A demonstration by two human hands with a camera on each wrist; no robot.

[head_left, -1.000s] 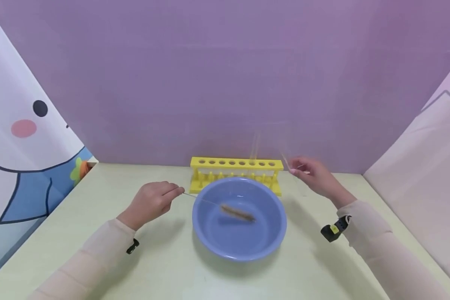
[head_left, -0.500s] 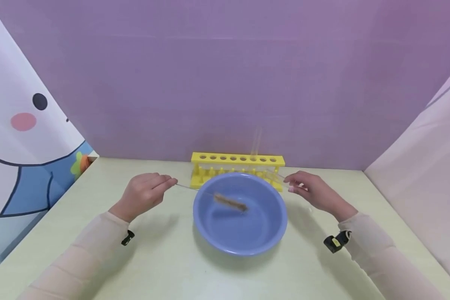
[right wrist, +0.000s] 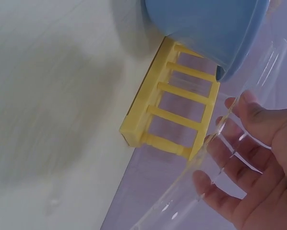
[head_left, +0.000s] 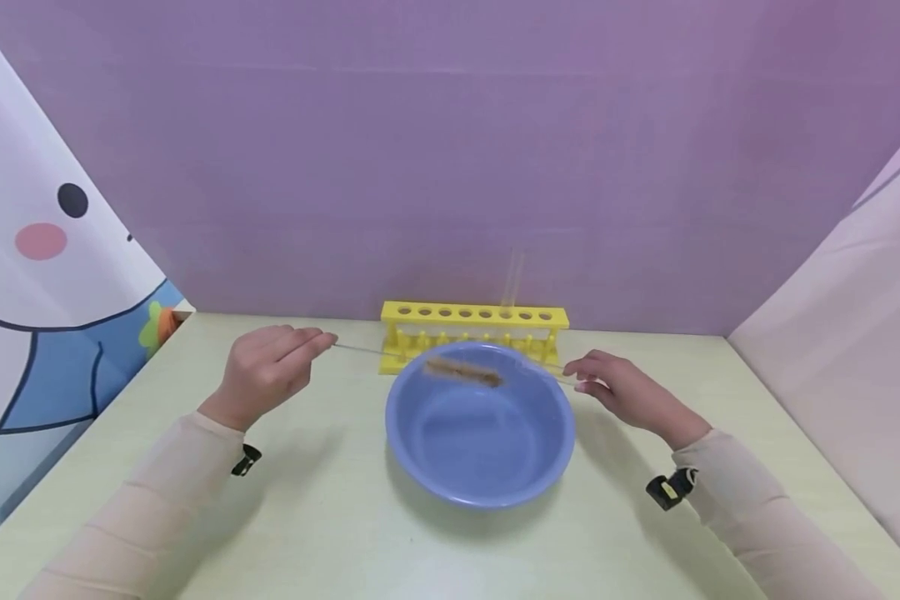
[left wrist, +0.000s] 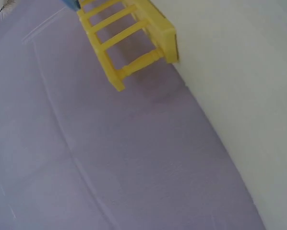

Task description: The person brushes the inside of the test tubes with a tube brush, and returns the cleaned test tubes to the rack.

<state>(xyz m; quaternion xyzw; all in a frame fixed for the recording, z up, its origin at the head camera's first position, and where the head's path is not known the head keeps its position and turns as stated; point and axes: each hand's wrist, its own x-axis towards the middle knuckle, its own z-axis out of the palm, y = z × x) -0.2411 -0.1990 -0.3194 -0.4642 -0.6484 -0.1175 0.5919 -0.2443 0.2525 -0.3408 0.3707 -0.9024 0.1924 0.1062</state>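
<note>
My left hand pinches the thin wire handle of a test tube brush. Its tan bristles hang over the back half of a blue basin, blurred by motion. Only a bit of the brush shows in the left wrist view, at the top left corner. On the other side, my right hand holds a clear test tube between thumb and fingers. In the head view the tube lies nearly level, one end over the basin's back right rim, a short gap from the bristles.
Behind the basin stands a yellow test tube rack, its lower part partly hidden by the basin. One clear tube stands upright in it. A purple backdrop rises behind the pale table.
My right hand has swung the tube down from tilted to nearly level, towards the basin. My left hand has drawn left and away, and the bristles have shifted to the basin's back.
</note>
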